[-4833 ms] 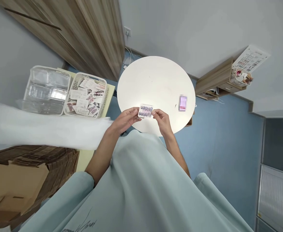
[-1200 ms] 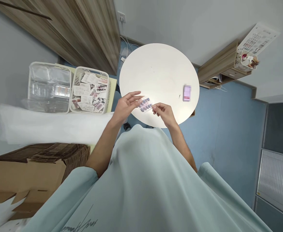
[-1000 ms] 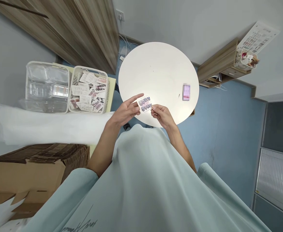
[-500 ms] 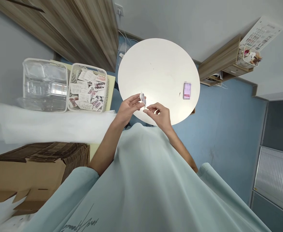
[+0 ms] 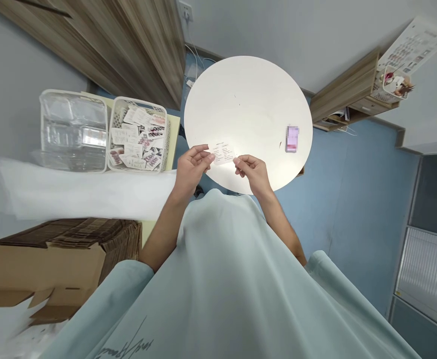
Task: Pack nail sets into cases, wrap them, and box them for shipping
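We hold a thin, white, roughly square paper card (image 5: 223, 153), printed with short lines of dark text too small to read, above the white round table (image 5: 248, 99), just in from its near edge and left of the middle. Our bare left hand (image 5: 193, 168) has the thumb closed against the fingers on the card's left edge. Our bare right hand (image 5: 253, 172) pinches the lower right corner between thumb and forefinger, with the other fingers curled in. The card seems raised off the tabletop, tilted slightly; we cannot tell how high.

Near the table's right edge we see a purple-pink rectangular object with a dark rim (image 5: 292, 138), its surface blurred into squares, and a small dark reddish mark (image 5: 280, 144) just to its left.

To our left, at the far right corner of a pale yellow flat surface (image 5: 172, 144), stands a white perforated plastic basket (image 5: 117, 119) heaped with printed cards, some showing rows of coloured ovals. Just beside it, on its left, is a white-rimmed plastic bin (image 5: 74, 94) filled with clear plastic boxes. A long bundle of soft white sheeting (image 5: 91, 192) stretches in front of both, and nearer us lie folded brown cardboard boxes (image 5: 46, 264).
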{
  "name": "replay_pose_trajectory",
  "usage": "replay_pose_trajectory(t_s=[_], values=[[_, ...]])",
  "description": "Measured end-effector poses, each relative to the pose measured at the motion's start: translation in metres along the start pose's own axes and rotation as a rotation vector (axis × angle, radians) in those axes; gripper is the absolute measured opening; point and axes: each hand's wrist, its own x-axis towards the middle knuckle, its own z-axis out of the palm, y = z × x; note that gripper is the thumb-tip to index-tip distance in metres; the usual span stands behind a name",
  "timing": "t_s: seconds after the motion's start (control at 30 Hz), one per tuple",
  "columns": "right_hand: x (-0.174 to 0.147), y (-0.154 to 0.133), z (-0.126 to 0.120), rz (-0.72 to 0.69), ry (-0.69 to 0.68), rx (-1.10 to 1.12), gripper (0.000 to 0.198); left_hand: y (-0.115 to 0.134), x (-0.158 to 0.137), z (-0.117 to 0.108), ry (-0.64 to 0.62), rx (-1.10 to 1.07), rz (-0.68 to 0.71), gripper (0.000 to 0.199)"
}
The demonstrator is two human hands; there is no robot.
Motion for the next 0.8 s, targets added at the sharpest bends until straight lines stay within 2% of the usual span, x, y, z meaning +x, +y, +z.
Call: replay_pose_trajectory(t_s=[0.1,0.2,0.43,0.5,0.57,0.7,0.8], values=[[0.006,0.004,-0.005,0.068,-0.06,0.098,0.062,0.001,0.001,-0.006,-0.037,-0.048,-0.05,0.058],[0.007,0.007,-0.007,0.08,-0.091,0.156,0.06,0.005,0.0,-0.006,-0.108,-0.101,-0.097,0.063],[0.009,0.018,-0.001,0.152,-0.291,0.314,0.057,0.017,-0.007,0.012,-0.329,-0.215,-0.148,0.078],[0.01,0.023,0.001,0.18,-0.308,0.318,0.058,0.016,-0.008,0.018,-0.339,-0.229,-0.161,0.081],[0.01,0.026,0.002,0.174,-0.262,0.264,0.057,0.015,-0.009,0.024,-0.295,-0.218,-0.159,0.083],[0.004,0.025,0.0,0.016,-0.006,0.073,0.052,0.016,-0.012,0.035,-0.165,-0.125,-0.141,0.083],[-0.002,0.018,-0.003,-0.088,0.019,-0.002,0.049,0.018,-0.014,0.041,-0.106,-0.069,-0.129,0.081]])
